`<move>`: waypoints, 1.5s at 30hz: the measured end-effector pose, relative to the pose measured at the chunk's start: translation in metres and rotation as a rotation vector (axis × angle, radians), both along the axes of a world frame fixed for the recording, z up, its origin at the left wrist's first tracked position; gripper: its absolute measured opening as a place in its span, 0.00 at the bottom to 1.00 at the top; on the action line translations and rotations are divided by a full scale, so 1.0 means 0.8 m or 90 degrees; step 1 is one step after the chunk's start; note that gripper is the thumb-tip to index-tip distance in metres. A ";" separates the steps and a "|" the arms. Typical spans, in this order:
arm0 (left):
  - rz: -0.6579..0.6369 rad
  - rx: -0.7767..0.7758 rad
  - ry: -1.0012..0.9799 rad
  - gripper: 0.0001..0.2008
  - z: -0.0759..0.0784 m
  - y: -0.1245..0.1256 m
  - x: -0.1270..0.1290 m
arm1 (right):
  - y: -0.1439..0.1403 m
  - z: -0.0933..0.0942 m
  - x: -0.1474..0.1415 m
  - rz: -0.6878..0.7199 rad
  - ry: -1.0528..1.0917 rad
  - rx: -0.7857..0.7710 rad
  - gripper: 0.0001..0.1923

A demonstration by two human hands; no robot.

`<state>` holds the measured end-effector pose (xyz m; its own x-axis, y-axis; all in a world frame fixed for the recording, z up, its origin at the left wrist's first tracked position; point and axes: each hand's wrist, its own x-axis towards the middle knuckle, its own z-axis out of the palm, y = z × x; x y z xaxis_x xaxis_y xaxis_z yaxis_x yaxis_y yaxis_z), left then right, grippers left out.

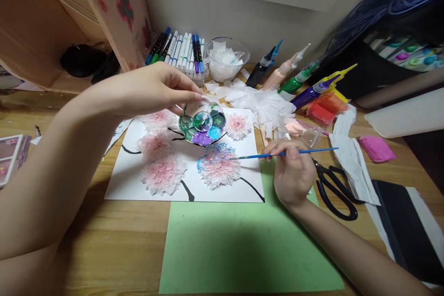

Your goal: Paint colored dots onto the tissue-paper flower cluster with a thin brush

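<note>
While our left hand [156, 90] pinches the rim of the small clear paint palette [203, 125] and holds it in the air just over the white sheet [138, 185], our right hand [293, 171] grips the thin blue brush [287, 152] pencil-fashion, its tip touching the blue-edged tissue flower [218, 166] low on that sheet. We judge the palette light, stiff and slick with wet colour, best kept level and held by its bare edge. The flower looks soft and easily crushed, so we think only the bristles should meet it, while the brush handles best near its middle.
</note>
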<state>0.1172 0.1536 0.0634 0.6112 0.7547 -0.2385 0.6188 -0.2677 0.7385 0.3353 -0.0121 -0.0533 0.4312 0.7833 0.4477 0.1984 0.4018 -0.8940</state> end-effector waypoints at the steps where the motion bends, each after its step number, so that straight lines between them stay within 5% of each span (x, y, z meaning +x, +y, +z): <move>1: -0.009 -0.001 0.001 0.14 -0.002 -0.001 0.002 | 0.001 0.004 0.000 -0.017 0.006 0.016 0.12; 7: -0.095 -0.050 -0.001 0.15 -0.009 -0.008 0.009 | 0.000 0.028 -0.002 -0.038 -0.038 0.136 0.11; 13: -0.143 -0.052 -0.010 0.12 -0.014 -0.009 0.012 | -0.007 0.017 0.001 0.065 -0.145 0.100 0.12; 21: -0.144 -0.069 -0.022 0.13 -0.017 -0.009 0.012 | -0.006 0.022 -0.003 0.035 -0.218 0.135 0.12; 26: -0.100 -0.056 -0.001 0.15 -0.014 -0.008 0.009 | -0.007 0.024 -0.005 -0.042 -0.077 0.191 0.13; 33: -0.015 -0.009 0.024 0.14 -0.004 -0.003 0.005 | -0.020 0.001 0.015 -0.073 0.126 -0.016 0.11; 45: -0.023 0.007 0.040 0.17 -0.006 0.005 -0.001 | -0.028 -0.014 0.010 0.006 -0.038 0.019 0.11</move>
